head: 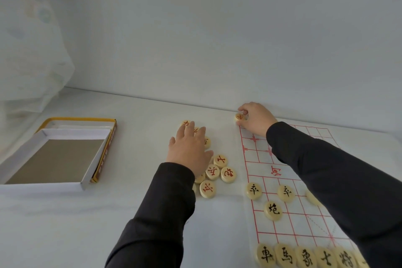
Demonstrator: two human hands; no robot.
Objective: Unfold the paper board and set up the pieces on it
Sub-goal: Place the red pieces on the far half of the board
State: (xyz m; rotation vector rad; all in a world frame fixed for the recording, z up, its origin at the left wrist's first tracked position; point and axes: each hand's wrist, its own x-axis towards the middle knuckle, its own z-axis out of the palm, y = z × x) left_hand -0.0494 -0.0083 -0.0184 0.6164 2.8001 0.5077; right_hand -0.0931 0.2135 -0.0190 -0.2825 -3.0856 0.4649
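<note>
Head cam: my R hand (256, 118) pinches red piece (240, 117) at far corner of board (256, 159), its start spot; L hand (190, 150) flat on spare reds (212, 172) for nxt.

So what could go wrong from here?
The right sleeve reaches across the paper board; pulling back, it might drag the board or nudge the black pieces off their spots. The left hand rests flat on the loose red pieces and could scatter them.
</note>
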